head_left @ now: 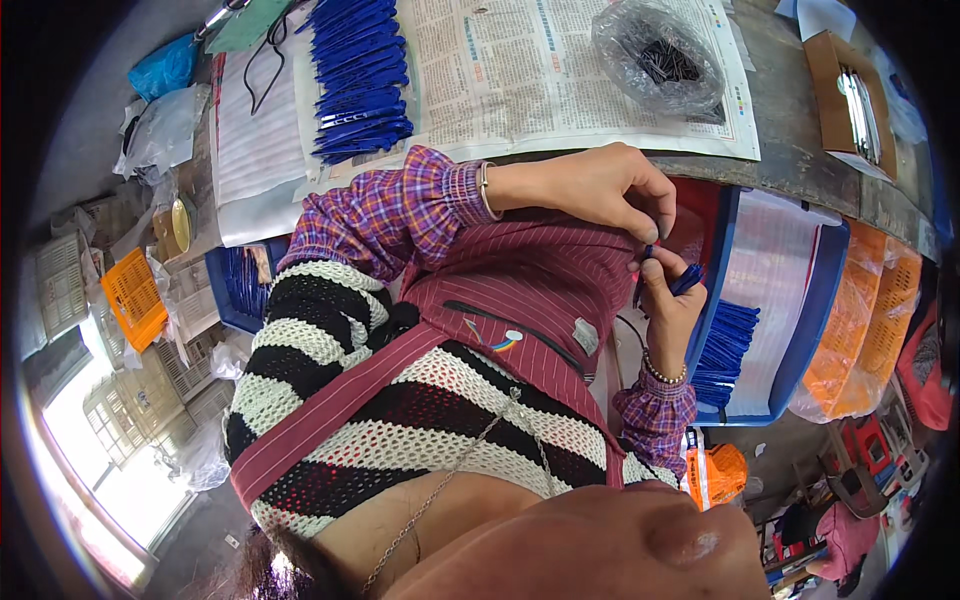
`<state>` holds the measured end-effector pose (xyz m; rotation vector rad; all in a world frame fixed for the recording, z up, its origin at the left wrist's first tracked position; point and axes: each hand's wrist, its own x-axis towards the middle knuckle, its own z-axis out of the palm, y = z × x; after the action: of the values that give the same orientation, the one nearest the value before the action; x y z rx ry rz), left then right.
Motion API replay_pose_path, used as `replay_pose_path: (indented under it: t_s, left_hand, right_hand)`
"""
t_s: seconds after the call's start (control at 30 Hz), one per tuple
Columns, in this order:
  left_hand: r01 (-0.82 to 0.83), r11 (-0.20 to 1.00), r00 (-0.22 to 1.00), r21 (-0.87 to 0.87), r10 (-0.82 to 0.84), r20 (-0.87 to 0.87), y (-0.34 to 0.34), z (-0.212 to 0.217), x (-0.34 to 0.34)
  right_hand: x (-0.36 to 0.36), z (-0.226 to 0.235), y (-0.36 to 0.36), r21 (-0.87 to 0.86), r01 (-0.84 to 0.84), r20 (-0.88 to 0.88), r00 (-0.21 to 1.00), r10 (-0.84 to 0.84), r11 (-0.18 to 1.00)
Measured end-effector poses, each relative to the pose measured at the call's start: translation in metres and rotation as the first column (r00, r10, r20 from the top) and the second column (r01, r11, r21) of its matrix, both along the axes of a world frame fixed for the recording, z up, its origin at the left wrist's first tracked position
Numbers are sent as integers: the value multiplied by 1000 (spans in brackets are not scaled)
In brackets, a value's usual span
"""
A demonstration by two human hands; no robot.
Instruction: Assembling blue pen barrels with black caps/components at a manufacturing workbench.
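My left hand (600, 190) reaches across above the maroon pinstriped apron (520, 270), its thumb and forefinger pinched together. Just below those fingertips, my right hand (668, 310) is closed around several slender blue pieces (688, 280), whose ends stick out past its fingers. A small dark part shows between the two hands; what my left fingers pinch is too small to make out. On the newspaper (500, 80) beyond lies a long row of similar blue pieces (360, 75). A clear plastic bag (625, 60) there holds many thin dark metal pins (668, 62).
Right of my hands stands a blue tray (835, 320) holding more blue pieces (728, 345), with orange crates (880, 310) beyond. A cardboard box (840, 140) sits on the dark worktable (780, 110). Another blue tray (225, 295) is at the left, near an orange basket (135, 295).
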<state>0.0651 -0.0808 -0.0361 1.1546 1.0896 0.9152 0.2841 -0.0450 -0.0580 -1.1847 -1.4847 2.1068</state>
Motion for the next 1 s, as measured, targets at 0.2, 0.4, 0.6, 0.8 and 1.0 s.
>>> replay_pose_path:
  t_s: [0.2,0.4,0.6,0.8,1.0]
  left_hand:
    - [-4,999,999,-41,6,38,-1,-2,1]
    - [0,998,997,-67,6,76,-1,-2,1]
    - [-15,999,999,-35,16,34,-2,-3,3]
    - [-35,999,999,-20,35,-10,-3,-4,2]
    - [-62,987,976,146,91,-197,-7,3,5]
  right_hand:
    - [0,-2,-1,4,-6,-25,1000,6,1000]
    - [1,-3,-1,-4,-13,-22,1000,13,1000]
    - [0,-1,-2,-45,-7,-18,1000,6,999]
    - [0,1,0,-99,8,-54,998,-14,995]
    - [-1,1,-2,-57,1,-29,1000,-3,998]
